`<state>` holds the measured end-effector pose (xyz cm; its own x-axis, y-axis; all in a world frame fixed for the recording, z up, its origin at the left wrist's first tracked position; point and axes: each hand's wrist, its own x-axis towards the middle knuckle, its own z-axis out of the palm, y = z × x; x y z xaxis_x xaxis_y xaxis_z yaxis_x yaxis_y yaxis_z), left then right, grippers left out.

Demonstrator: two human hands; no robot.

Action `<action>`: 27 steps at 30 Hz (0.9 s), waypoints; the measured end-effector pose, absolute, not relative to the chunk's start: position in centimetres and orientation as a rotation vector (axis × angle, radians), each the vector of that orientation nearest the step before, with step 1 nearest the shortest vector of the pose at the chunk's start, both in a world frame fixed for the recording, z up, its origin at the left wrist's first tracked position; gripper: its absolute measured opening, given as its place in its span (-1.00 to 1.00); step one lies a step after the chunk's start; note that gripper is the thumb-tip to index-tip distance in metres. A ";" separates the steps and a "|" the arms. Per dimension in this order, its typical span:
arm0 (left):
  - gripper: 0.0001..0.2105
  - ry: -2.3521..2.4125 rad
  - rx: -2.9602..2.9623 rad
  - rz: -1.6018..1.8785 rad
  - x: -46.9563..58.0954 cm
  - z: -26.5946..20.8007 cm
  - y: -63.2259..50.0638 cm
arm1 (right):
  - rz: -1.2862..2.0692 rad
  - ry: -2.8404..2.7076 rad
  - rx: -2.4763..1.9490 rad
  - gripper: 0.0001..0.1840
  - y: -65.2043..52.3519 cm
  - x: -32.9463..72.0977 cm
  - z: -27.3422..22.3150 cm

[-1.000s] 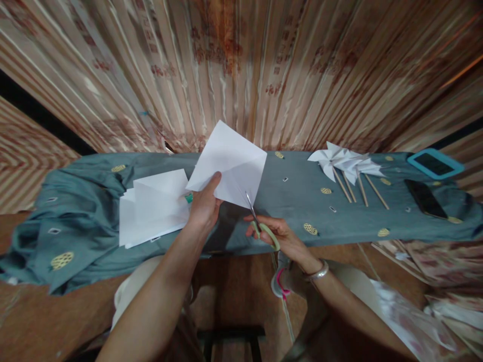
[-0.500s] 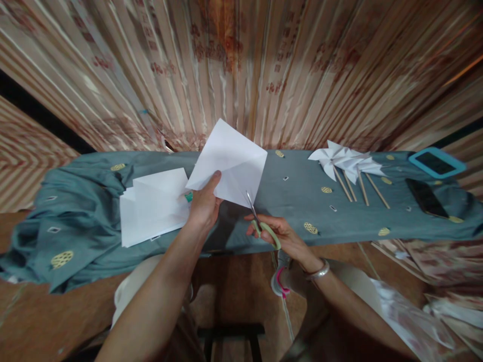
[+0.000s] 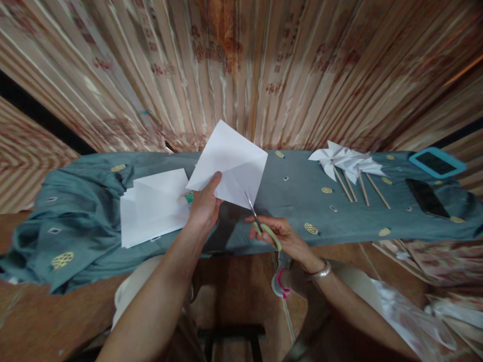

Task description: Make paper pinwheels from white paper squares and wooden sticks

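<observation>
My left hand [image 3: 205,205] pinches a square white sheet of paper [image 3: 234,156] by its lower left edge, thumb on top. The sheet is held up above the cloth, one corner pointing away from me, with faint diagonal creases. In my right hand [image 3: 284,235] is a pair of scissors [image 3: 263,229] with pale green handles. Their blades are at the sheet's near corner and point inward along a crease. Just left of my left hand lies a stack of white paper [image 3: 158,206], with a small green and white object [image 3: 188,197] partly hidden at its edge.
A grey-green cloth [image 3: 298,196] with pineapple prints covers the narrow table. Several white paper pinwheels [image 3: 345,160] on wooden sticks lie to the right. Beyond them are a black phone [image 3: 426,197] and a blue-framed tablet [image 3: 437,163]. A pleated curtain [image 3: 241,75] hangs close behind.
The scissors' blades have closed somewhat, and their tips sit slightly further into the sheet. My left hand and the paper have hardly moved.
</observation>
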<state>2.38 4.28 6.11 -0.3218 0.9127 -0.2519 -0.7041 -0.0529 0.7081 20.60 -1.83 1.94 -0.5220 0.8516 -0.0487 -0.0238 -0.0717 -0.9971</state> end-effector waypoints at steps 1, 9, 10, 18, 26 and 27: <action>-0.75 0.919 0.313 1.674 2.4 6.2 4.3 | 1.668 -1.540 -0.913 -0.44 -1.8 20.6 1.9; -0.79 0.908 0.337 1.684 2.4 6.1 4.2 | 1.677 -1.544 -0.951 -0.46 -1.8 20.6 1.9; -0.80 0.901 0.341 1.683 2.4 6.0 4.2 | 1.680 -1.540 -0.955 -0.46 -1.8 20.6 1.9; -0.78 0.906 0.318 1.683 2.3 6.2 4.3 | 1.699 -1.513 -0.969 -0.48 -1.8 20.6 1.2; -0.79 0.901 0.341 1.678 2.3 6.3 4.2 | 1.720 -1.492 -0.953 -0.45 -1.7 20.6 0.8; -0.78 0.903 0.341 1.680 2.3 6.3 4.2 | 1.719 -1.491 -0.952 -0.45 -1.7 20.6 0.8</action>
<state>2.31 4.18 6.30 -0.3160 0.9210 -0.2278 -0.6982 -0.0632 0.7131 20.56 -1.73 0.81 -0.5157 0.8508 -0.1012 -0.0198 -0.1300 -0.9913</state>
